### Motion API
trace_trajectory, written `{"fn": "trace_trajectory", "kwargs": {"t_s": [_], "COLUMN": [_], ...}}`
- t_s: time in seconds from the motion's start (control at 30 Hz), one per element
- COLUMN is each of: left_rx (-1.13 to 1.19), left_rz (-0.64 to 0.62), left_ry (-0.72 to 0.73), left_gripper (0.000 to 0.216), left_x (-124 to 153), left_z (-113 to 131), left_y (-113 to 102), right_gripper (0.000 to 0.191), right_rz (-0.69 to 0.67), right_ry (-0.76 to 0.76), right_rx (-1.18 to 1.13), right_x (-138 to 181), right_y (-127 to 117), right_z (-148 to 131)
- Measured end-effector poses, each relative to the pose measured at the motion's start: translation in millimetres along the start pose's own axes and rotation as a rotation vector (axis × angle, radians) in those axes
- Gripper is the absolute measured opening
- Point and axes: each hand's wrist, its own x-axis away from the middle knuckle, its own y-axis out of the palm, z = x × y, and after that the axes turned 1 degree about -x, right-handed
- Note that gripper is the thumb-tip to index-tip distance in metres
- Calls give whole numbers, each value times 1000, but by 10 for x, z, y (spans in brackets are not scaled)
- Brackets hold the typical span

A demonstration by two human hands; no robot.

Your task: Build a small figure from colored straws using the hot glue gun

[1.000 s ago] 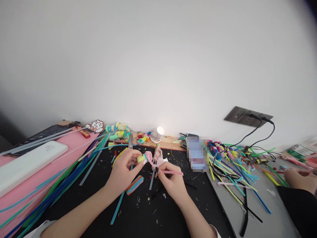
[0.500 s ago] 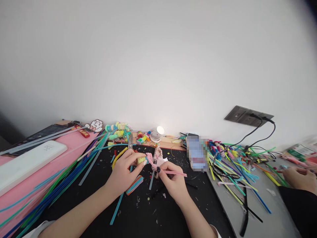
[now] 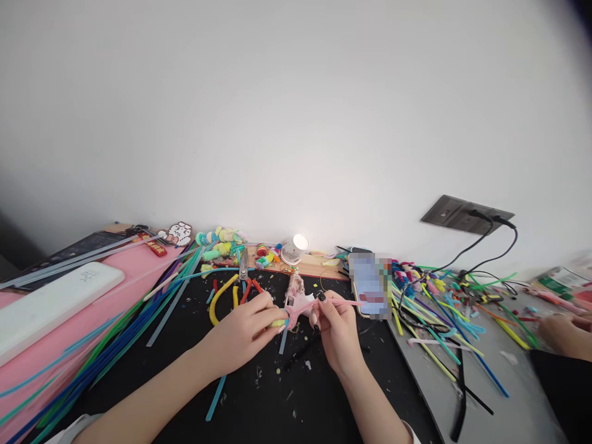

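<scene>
We work nearer to us than the white cup (image 3: 295, 250), with both hands in front of it. Our left hand (image 3: 252, 324), to the near left of the cup, has its fingers curled in around a small yellow wound piece (image 3: 279, 323); how firmly, we cannot tell. Our right hand (image 3: 338, 333), to the near right of the cup, pinches a pink fuzzy strip (image 3: 345, 302) between thumb and fingertips, and the strip's end reaches over the phone (image 3: 370, 287), right of the cup. Behind the cup rises the wall (image 3: 296, 135). On the cup's near side, the black mat (image 3: 259, 407) stretches between our forearms, strewn with small scraps. To the cup's near right, the mat's edge meets a grey surface (image 3: 504, 425); to its near left lie long blue strips (image 3: 113, 342).
</scene>
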Motion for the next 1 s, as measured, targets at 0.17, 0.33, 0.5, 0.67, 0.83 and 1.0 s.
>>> {"fn": "trace_trajectory", "kwargs": {"t_s": [0.17,0.33,0.5,0.67,0.83,1.0], "left_rx": [14,48,76,24,-23,-31], "left_rz": [42,96,156,226,251,235], "left_ry": [-46,-151,-230,-212,-210,-196], "left_gripper": [20,16,21,19,19,18], "left_x": [7,11,0,-20,-20,-19], "left_z": [13,-7,-38,-54,-76,-82], "left_y": [18,20,45,56,58,61], "right_gripper": [34,33,33,32,29,29], "right_rz": [15,-5,-31,-95,-190,-241], "right_ry": [17,3,-10,-71,-70,-58], "right_rx": [-24,-9,8,108,242,254], "right_x": [-14,3,31,40,65,73], "right_y": [-8,-2,11,-16,-22,-18], "right_z": [-22,-9,-18,7,18,11]}}
